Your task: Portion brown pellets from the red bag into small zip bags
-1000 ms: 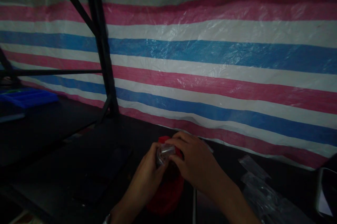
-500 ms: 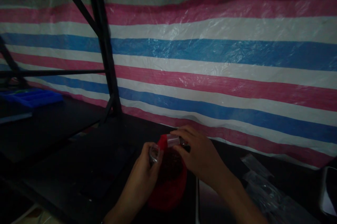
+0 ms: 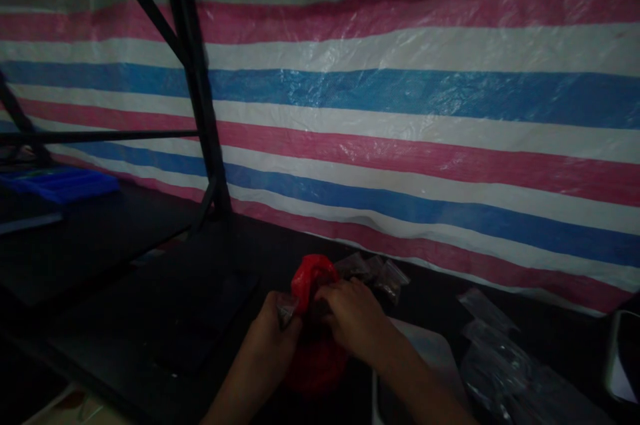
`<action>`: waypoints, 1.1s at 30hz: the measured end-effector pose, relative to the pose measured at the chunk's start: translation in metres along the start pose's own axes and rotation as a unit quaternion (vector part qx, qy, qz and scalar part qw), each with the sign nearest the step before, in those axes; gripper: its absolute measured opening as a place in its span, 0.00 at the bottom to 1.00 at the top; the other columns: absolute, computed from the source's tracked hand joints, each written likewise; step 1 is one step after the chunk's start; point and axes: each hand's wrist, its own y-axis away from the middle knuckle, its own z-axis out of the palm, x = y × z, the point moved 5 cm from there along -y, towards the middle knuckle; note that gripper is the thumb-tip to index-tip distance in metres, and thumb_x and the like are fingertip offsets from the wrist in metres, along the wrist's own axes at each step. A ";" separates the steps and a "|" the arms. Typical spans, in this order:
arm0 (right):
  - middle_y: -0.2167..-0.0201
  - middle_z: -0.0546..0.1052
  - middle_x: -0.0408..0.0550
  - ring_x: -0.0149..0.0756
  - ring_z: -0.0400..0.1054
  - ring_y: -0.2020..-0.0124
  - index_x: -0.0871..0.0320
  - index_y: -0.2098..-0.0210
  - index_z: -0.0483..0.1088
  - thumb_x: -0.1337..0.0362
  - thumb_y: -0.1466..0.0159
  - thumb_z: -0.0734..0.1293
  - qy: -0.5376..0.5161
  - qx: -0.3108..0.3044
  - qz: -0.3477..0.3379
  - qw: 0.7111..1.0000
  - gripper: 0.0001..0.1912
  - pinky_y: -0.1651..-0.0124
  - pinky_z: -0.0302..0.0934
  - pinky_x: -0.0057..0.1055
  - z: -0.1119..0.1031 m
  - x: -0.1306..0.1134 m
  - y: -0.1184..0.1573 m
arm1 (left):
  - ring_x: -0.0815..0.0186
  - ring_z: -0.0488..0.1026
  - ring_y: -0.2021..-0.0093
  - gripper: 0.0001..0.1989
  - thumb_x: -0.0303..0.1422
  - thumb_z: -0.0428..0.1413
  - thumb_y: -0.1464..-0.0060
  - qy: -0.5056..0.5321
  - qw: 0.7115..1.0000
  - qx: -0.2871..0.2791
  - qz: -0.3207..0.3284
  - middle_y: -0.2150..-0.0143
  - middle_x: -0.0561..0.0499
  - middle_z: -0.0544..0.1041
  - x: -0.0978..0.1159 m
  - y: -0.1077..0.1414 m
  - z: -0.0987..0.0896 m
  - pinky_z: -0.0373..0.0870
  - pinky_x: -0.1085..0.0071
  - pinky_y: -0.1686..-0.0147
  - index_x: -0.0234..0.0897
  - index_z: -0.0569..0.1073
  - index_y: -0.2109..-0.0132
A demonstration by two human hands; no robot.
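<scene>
My left hand (image 3: 273,328) is closed around a small clear plastic bag (image 3: 287,307), which pokes out between thumb and fingers beside a red plastic bag (image 3: 315,272). The red bag stands on the black table with its mouth bunched up. My right hand (image 3: 353,312) has its curled fingers in the mouth of the red bag; the fingertips and whatever they grip are hidden. Just behind that hand, several small clear zip bags (image 3: 373,268) with dark contents lie on the table.
Right of my right arm lie a pale flat device (image 3: 430,345) and a heap of clear plastic bags (image 3: 505,358). Another device (image 3: 623,358) is at the right edge. A black metal frame (image 3: 197,92) and a blue tray (image 3: 60,184) are left. Striped sheeting (image 3: 400,145) hangs behind.
My right hand has moved down and left into the red bag. The clear bag it held is no longer in its fingers; small bags now show on the table behind it.
</scene>
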 end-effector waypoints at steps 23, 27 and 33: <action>0.45 0.81 0.44 0.41 0.73 0.44 0.52 0.45 0.77 0.71 0.29 0.69 -0.053 0.191 -0.151 0.968 0.15 0.39 0.62 0.42 -0.061 -0.033 0.031 | 0.55 0.81 0.60 0.09 0.40 0.62 0.42 0.027 0.987 0.024 0.154 0.59 0.47 0.84 0.044 0.011 -0.013 0.78 0.63 0.59 0.43 0.78 0.56; 0.43 0.81 0.45 0.41 0.73 0.43 0.51 0.44 0.76 0.70 0.28 0.69 -0.045 0.198 -0.143 0.969 0.15 0.38 0.62 0.43 -0.064 -0.032 0.032 | 0.56 0.81 0.59 0.10 0.40 0.61 0.41 0.049 0.986 0.005 0.162 0.58 0.47 0.83 0.042 0.008 -0.008 0.78 0.63 0.58 0.42 0.76 0.55; 0.45 0.82 0.46 0.43 0.75 0.45 0.50 0.44 0.77 0.67 0.29 0.70 -0.080 0.225 -0.083 0.967 0.15 0.40 0.63 0.43 -0.071 -0.017 0.026 | 0.59 0.79 0.61 0.11 0.41 0.58 0.37 0.045 0.984 0.015 0.171 0.61 0.50 0.79 0.043 0.008 -0.006 0.78 0.64 0.60 0.42 0.72 0.53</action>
